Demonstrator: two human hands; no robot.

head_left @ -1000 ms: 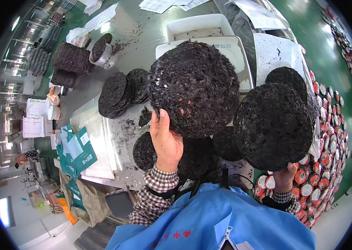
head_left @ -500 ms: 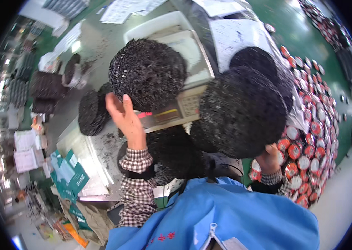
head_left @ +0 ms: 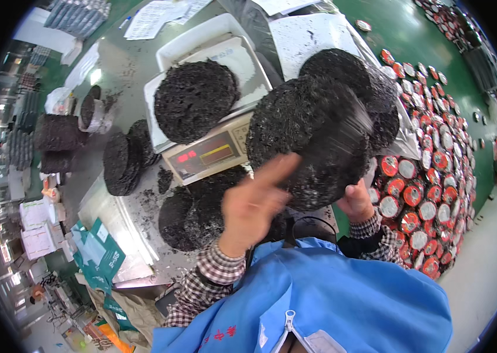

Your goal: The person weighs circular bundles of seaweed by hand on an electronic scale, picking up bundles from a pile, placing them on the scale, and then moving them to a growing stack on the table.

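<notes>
A large round black cake of what looks like dried seaweed (head_left: pixel 280 120) is tilted in front of me, with a motion-smeared dark flap across its right part. At its lower right edge, my right hand (head_left: pixel 356 203) grips it, thumb showing and the other fingers hidden. My left hand (head_left: pixel 253 209) reaches up to its lower left side with fingers stretched out, somewhat blurred; whether they touch it I cannot tell. A smaller black cake (head_left: pixel 194 101) lies in the white tray (head_left: pixel 153 117) on a weighing scale (head_left: pixel 204 154) with a lit red display.
Dark cakes (head_left: pixel 120 165) stand stacked left of the scale, and others (head_left: pixel 181 220) lie before it. Black cakes (head_left: pixel 336 73) sit behind the held one. Many red and silver round packs (head_left: pixel 430 194) are heaped at the right. Papers (head_left: pixel 157 19) lie at the back.
My left hand has left the cake at the scale and moved right to the large cake. The smaller cake now rests in the tray. My right hand has moved slightly up and left.
</notes>
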